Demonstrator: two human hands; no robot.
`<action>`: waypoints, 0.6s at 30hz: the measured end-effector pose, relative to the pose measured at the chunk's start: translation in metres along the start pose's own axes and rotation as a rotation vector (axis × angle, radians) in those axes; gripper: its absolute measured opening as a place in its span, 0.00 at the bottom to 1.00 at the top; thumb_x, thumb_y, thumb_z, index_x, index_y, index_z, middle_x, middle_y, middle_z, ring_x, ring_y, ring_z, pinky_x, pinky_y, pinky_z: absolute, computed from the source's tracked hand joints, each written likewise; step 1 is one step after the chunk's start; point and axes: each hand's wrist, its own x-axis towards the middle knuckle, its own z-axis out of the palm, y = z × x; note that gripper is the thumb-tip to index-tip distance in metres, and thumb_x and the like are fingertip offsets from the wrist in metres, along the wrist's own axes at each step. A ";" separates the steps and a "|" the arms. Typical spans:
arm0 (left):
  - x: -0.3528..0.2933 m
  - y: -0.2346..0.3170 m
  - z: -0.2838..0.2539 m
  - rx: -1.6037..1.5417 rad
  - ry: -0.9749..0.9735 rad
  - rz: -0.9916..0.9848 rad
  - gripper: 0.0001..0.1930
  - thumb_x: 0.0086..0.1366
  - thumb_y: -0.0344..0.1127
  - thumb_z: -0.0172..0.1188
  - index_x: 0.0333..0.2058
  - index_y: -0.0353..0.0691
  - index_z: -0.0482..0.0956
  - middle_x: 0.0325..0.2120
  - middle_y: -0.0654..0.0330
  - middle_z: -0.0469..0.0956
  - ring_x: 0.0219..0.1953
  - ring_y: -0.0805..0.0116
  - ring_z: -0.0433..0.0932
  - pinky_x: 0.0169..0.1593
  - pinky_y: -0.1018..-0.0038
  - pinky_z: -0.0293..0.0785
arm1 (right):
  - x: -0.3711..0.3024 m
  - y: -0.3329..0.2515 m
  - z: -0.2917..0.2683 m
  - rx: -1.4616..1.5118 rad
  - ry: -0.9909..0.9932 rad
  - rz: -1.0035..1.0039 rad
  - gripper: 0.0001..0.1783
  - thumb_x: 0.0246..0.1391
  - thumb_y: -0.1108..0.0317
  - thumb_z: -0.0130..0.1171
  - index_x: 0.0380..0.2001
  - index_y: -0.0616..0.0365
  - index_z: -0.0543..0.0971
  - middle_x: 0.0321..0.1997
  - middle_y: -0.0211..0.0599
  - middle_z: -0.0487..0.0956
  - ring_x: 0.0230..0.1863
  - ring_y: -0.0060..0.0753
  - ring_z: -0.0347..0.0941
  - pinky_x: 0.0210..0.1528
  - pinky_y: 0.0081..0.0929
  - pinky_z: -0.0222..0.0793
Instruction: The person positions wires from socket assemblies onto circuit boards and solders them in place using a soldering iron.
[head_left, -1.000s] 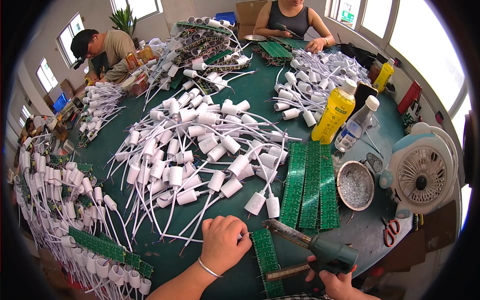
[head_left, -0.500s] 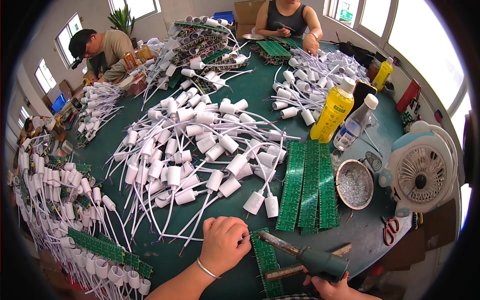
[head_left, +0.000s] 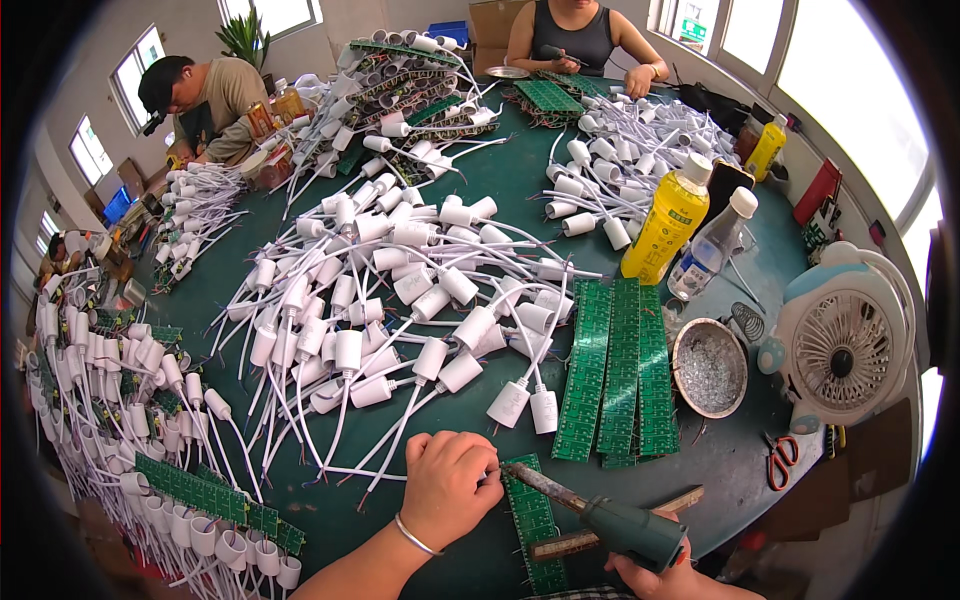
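My left hand (head_left: 452, 487), with a metal bangle at its wrist, is closed with fingertips pinched beside the top end of a green circuit board strip (head_left: 533, 515). What those fingers hold is hidden. Wrapped round the dark green handle of a soldering iron (head_left: 632, 532) is my right hand (head_left: 655, 578). The iron slants up to the left, its tip close to my left fingertips at the strip's upper end. A wooden stick (head_left: 565, 544) lies across the strip, partly behind the iron.
Beyond my hands lies a heap of white lamp holders with wires (head_left: 390, 290). Right of it are several green board strips (head_left: 620, 380), a metal bowl (head_left: 709, 368), bottles (head_left: 668, 220), scissors (head_left: 780, 460) and a fan (head_left: 845, 345). Wired boards (head_left: 190, 500) stand at left. Two people work across the table.
The soldering iron and my right hand have shifted slightly left, bringing the tip nearer my left fingers. My left hand stays nearly still. The far person's hand has moved a little over the heap.
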 end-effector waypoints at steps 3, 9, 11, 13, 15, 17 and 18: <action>0.002 0.004 -0.001 0.002 -0.004 0.005 0.07 0.45 0.30 0.64 0.23 0.46 0.74 0.33 0.69 0.78 0.38 0.66 0.73 0.46 0.65 0.58 | -0.008 0.000 -0.004 0.032 0.051 0.024 0.17 0.54 0.78 0.56 0.48 0.65 0.72 0.29 0.35 0.78 0.28 0.25 0.74 0.32 0.25 0.71; -0.001 0.002 0.001 0.013 -0.001 0.017 0.07 0.46 0.31 0.64 0.24 0.45 0.74 0.33 0.69 0.79 0.38 0.66 0.73 0.47 0.65 0.58 | -0.015 -0.009 -0.019 0.139 0.108 0.017 0.16 0.59 0.74 0.54 0.50 0.64 0.74 0.31 0.35 0.80 0.28 0.25 0.74 0.32 0.26 0.70; -0.002 0.002 0.000 0.018 0.006 0.019 0.07 0.47 0.31 0.64 0.25 0.45 0.74 0.33 0.69 0.79 0.38 0.66 0.74 0.47 0.65 0.58 | -0.026 -0.013 -0.022 0.209 0.142 0.038 0.16 0.58 0.74 0.55 0.50 0.65 0.74 0.32 0.37 0.81 0.29 0.26 0.74 0.32 0.27 0.71; -0.004 0.000 0.002 0.012 -0.003 0.024 0.07 0.48 0.31 0.63 0.25 0.45 0.74 0.33 0.68 0.80 0.39 0.64 0.74 0.47 0.65 0.60 | -0.039 -0.014 -0.022 0.231 0.179 0.028 0.16 0.58 0.74 0.55 0.49 0.65 0.74 0.32 0.38 0.80 0.29 0.26 0.74 0.33 0.27 0.71; -0.003 -0.003 0.004 0.001 -0.003 0.034 0.06 0.48 0.32 0.63 0.25 0.45 0.74 0.34 0.68 0.80 0.39 0.64 0.74 0.48 0.65 0.60 | -0.056 -0.009 -0.023 0.254 0.211 0.024 0.16 0.58 0.75 0.55 0.49 0.66 0.74 0.32 0.38 0.80 0.29 0.27 0.74 0.33 0.27 0.71; -0.002 -0.003 0.005 -0.020 -0.031 0.021 0.06 0.49 0.32 0.62 0.24 0.44 0.74 0.33 0.66 0.80 0.38 0.61 0.74 0.47 0.65 0.64 | -0.076 0.003 -0.031 0.282 0.268 0.082 0.27 0.49 0.74 0.50 0.56 0.67 0.67 0.46 0.50 0.78 0.25 0.39 0.78 0.26 0.31 0.75; 0.000 -0.004 0.005 -0.008 -0.027 0.022 0.06 0.49 0.32 0.62 0.24 0.44 0.74 0.33 0.66 0.80 0.38 0.61 0.74 0.47 0.65 0.64 | -0.083 0.004 -0.033 0.291 0.264 0.074 0.27 0.49 0.74 0.50 0.56 0.67 0.67 0.46 0.50 0.78 0.25 0.39 0.78 0.26 0.31 0.75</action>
